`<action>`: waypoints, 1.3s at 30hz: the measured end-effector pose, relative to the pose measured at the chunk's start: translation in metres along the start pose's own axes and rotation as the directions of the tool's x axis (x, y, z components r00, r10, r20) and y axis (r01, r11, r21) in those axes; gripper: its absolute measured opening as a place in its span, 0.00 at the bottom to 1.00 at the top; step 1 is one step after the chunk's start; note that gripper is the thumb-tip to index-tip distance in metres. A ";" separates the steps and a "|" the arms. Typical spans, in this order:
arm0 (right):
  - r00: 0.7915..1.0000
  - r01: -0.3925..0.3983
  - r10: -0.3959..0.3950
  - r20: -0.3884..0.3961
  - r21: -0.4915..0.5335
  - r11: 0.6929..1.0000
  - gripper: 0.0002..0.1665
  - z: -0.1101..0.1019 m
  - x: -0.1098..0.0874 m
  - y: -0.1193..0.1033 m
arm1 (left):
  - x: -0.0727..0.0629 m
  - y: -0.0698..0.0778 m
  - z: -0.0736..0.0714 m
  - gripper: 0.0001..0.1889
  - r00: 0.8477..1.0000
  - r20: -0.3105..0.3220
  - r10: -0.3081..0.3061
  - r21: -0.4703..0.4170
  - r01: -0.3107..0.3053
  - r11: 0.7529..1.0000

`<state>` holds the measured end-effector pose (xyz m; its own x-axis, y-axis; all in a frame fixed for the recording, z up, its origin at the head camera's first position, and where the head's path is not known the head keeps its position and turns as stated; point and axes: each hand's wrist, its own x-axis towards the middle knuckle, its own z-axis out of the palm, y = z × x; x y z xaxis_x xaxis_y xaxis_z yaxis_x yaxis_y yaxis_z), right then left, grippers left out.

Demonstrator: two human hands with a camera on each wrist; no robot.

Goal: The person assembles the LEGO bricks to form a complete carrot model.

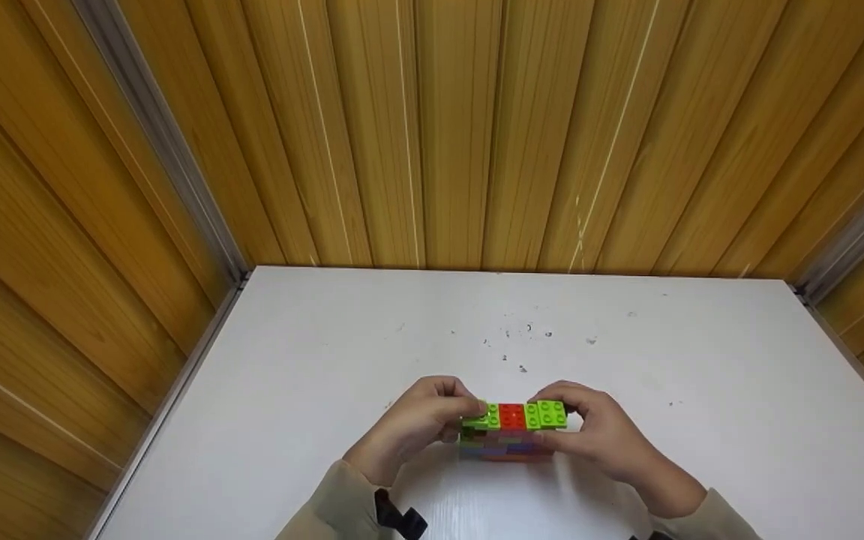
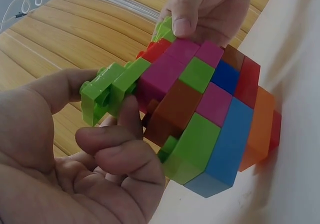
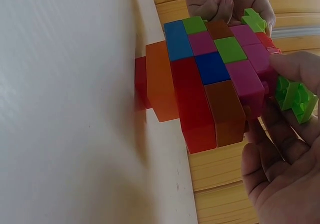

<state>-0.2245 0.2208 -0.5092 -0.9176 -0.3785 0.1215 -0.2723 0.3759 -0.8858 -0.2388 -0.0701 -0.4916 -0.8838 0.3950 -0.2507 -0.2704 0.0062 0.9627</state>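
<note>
A stack of interlocking toy building bricks [image 1: 511, 448], with a top row of green and red bricks, stands upright on the white table between both hands. My left hand [image 1: 421, 420] pinches a green brick [image 2: 102, 86] that overhangs the stack's left end, its other fingers curled below. At the opposite end, my right hand [image 1: 601, 431] grips the upper part, thumb across the front and fingers behind. In the right wrist view its thumb presses a pink brick [image 3: 261, 58] beside overhanging green bricks [image 3: 296, 98]. A red brick [image 1: 511, 415] shows in the middle of the top row.
The white table [image 1: 289, 375] bears dark scuff marks beyond the hands. Wood-patterned panels [image 1: 454, 135] rise at the back and sides, joined by grey metal corner strips. Lower layers of the stack include an orange brick [image 3: 161, 81] narrower than the rows above.
</note>
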 end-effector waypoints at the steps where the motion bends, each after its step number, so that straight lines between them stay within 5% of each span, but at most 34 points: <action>1: 1.000 0.001 -0.001 -0.001 -0.001 1.000 0.19 0.000 0.000 0.000 | 0.000 0.000 0.000 0.10 1.000 -0.001 -0.001 0.002 0.001 1.000; 8: 1.000 0.015 -0.015 0.010 -0.012 1.000 0.19 -0.002 0.000 0.000 | 0.000 0.001 -0.002 0.09 1.000 0.002 0.014 0.024 -0.014 1.000; 12: 0.999 0.029 -0.028 0.036 -0.028 0.999 0.21 -0.005 0.002 0.004 | -0.001 0.002 -0.003 0.09 0.999 -0.019 0.038 0.115 -0.036 0.993; 17: 0.995 0.002 0.007 0.103 -0.088 0.996 0.28 -0.010 0.004 0.010 | -0.001 0.002 -0.005 0.11 0.995 -0.038 0.093 0.292 -0.078 0.953; 22: 0.991 0.000 0.015 0.132 -0.112 0.994 0.24 -0.013 0.005 0.015 | 0.000 0.000 -0.008 0.11 0.991 -0.024 0.129 0.371 -0.111 0.922; 30: 0.990 0.015 0.001 0.140 -0.118 0.993 0.22 -0.014 0.005 0.017 | 0.001 -0.006 -0.019 0.17 0.989 0.045 0.138 0.372 -0.145 0.917; 35: 0.990 0.025 -0.005 0.142 -0.140 0.990 0.23 -0.017 0.005 0.017 | 0.005 -0.017 -0.035 0.28 0.985 0.139 0.106 0.359 -0.150 0.921; 39: 0.989 0.044 -0.020 0.148 -0.162 0.986 0.25 -0.018 0.005 0.019 | 0.008 -0.025 -0.043 0.31 0.985 0.155 0.080 0.387 -0.135 0.912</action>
<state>-0.2398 0.2417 -0.5173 -0.8591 -0.5066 0.0720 -0.3561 0.4908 -0.7952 -0.2553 -0.1070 -0.5225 -0.8328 0.5315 -0.1546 0.0201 0.3081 0.9511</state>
